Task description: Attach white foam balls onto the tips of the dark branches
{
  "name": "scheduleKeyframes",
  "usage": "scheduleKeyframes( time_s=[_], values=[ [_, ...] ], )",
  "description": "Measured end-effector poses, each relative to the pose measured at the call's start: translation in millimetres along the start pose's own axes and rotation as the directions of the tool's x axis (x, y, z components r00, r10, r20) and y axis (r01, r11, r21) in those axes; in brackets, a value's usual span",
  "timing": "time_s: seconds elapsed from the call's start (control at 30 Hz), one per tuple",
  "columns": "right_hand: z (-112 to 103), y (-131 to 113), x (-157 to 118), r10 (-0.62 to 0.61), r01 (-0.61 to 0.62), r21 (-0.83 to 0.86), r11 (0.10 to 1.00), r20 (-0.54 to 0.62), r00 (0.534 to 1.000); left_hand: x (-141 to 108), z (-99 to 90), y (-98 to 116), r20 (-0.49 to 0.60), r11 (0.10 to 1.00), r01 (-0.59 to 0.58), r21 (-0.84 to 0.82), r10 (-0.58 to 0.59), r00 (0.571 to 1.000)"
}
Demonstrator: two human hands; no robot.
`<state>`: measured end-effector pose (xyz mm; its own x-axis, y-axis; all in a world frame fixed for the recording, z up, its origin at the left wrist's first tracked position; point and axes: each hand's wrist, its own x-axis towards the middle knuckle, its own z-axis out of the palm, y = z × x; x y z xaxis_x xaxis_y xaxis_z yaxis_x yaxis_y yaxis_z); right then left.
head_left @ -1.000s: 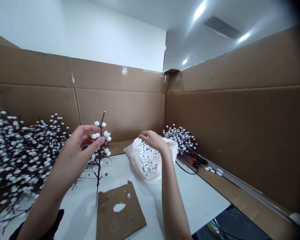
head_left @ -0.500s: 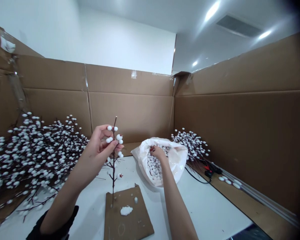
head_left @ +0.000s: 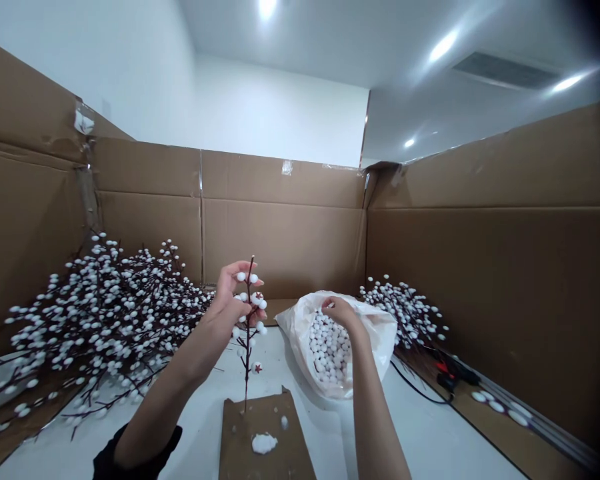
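Observation:
My left hand [head_left: 230, 300] pinches a dark stem [head_left: 247, 353] bearing several white berries, one with a reddish star-shaped tip facing me. The stem stands upright, its lower end over a brown cardboard piece [head_left: 240, 447]. On that cardboard lies a white blob [head_left: 264, 443]. My right hand [head_left: 341, 312] is over the mouth of a white plastic bag [head_left: 300, 333] full of loose white berries [head_left: 327, 347]. Its fingers are bent together near the back of the pile; what they hold, if anything, is too small to make out.
Berry branches [head_left: 125, 313] are heaped at the left, with another bunch [head_left: 405, 310] behind the bag at the right. A black cable [head_left: 420, 393] and several white ovals [head_left: 497, 405] lie at the right. Cardboard walls [head_left: 280, 247] surround the white table [head_left: 190, 427].
The view has shifted, so everything appears further right and lower. My right hand has risen slightly from the berries in the bag. My left hand keeps its hold on the stem.

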<state>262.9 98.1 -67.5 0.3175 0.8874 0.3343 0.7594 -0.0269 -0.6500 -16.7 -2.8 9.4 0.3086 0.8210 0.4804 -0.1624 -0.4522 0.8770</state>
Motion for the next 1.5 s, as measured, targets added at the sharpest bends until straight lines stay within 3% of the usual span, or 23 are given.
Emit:
scheduleKeyframes(
  time_s=[0.13,0.27,0.3,0.4,0.5,0.6,0.7,0.83,0.97,1.5],
  values=[
    [-31.4,-25.3,-14.7,-0.133,0.141,0.212,0.967,-0.050,0.990,-0.5,4.4,2.9,-0.046,0.999,-0.020,0.050,0.022,0.999],
    [-53.2,-65.6,-44.6,-0.267,0.305,0.424,0.853,-0.149,0.952,-2.3,8.0,4.3,-0.042,0.993,-0.043,0.109,0.048,0.998],
    [-55.3,-77.1,-53.3,-0.294,0.348,0.500,0.793,-0.185,0.938,-3.1,8.5,4.6,-0.035,0.992,-0.043,0.115,0.047,0.998],
    [-53.5,-109.8,-77.6,-0.329,0.437,0.757,0.485,-0.305,0.894,-5.6,9.1,5.1,-0.024,0.989,-0.042,0.145,0.046,0.999],
    [-44.1,-132.9,-94.0,-0.287,0.422,0.865,0.272,-0.345,0.894,-7.9,9.3,5.4,-0.027,0.984,-0.046,0.174,0.052,0.998],
    [-34.3,-145.0,-101.8,-0.277,0.336,0.931,0.145,-0.287,0.917,-9.3,10.2,5.9,-0.046,0.984,-0.021,0.176,0.029,0.999],
    [-28.0,-150.6,-105.2,-0.354,0.212,0.976,0.051,-0.181,0.918,-9.5,11.5,7.1,-0.054,0.982,-0.026,0.186,0.036,0.998],
    [-23.8,-155.1,-109.6,-0.415,0.075,0.997,-0.013,-0.074,0.907,-8.3,12.9,9.2,-0.057,0.969,-0.109,0.222,0.124,0.991],
    [-20.9,-158.8,-113.7,-0.422,0.013,0.999,-0.029,-0.024,0.906,-7.3,13.4,10.6,-0.064,0.966,-0.128,0.223,0.145,0.987],
    [-17.3,-160.4,-116.7,-0.398,0.016,1.000,-0.005,-0.017,0.917,-9.7,10.4,10.1,-0.042,0.949,-0.134,0.286,0.152,0.988]
  ],
)
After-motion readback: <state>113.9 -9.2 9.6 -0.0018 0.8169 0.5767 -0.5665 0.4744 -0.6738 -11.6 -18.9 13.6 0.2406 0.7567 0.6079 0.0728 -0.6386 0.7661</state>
